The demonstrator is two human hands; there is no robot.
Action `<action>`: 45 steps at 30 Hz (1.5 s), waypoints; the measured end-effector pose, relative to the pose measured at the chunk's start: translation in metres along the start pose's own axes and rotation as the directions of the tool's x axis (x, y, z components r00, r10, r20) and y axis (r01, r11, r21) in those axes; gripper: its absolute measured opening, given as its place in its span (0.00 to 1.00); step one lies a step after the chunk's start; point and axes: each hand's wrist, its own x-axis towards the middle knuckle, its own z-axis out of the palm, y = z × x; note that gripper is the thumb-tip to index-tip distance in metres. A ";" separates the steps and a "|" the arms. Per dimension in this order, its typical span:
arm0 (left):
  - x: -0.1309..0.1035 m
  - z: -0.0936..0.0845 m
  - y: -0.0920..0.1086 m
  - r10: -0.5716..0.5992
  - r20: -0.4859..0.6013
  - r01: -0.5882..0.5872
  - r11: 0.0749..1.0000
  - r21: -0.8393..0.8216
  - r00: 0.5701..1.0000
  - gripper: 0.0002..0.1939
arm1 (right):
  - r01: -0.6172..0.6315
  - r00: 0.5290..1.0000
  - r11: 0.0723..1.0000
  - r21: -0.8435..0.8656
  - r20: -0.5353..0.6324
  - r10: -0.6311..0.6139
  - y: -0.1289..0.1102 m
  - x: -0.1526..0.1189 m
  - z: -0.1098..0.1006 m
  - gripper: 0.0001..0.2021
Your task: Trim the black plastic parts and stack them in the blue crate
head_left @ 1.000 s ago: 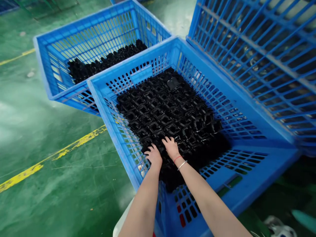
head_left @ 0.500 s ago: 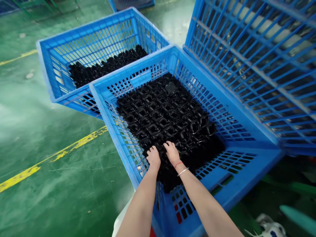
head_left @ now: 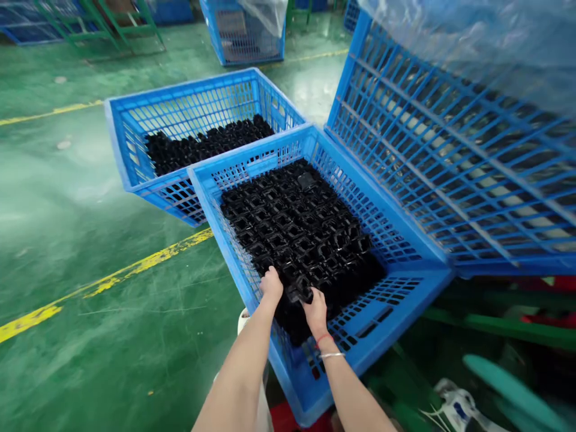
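Head view, six o'clock: inside a blue crate, the right hand clamps its fingers on a partly hidden black part. Left hand, nine o'clock of it: fingertips obscured, grip impossible to tell.

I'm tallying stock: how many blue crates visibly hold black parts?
2: the near crate, and the back crate adjoining it, leftward. Contents of the tall crate at right and crates farther back are unclear.
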 end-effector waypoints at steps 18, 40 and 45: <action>-0.279 -0.121 -0.074 0.169 -0.276 -0.314 0.275 -0.909 0.946 0.17 | 0.142 0.920 0.746 0.651 -0.365 0.143 -0.124 -0.203 -0.287 0.22; -0.543 -0.005 0.135 0.960 -0.232 -0.966 0.101 -0.239 0.158 0.16 | -0.077 0.511 0.965 -0.252 -0.841 -0.179 0.047 -0.365 -0.523 0.21; -0.563 0.026 0.145 0.990 -0.135 -0.981 0.012 -0.192 0.039 0.18 | -0.221 0.618 0.922 -0.318 -0.777 -0.120 0.082 -0.368 -0.515 0.26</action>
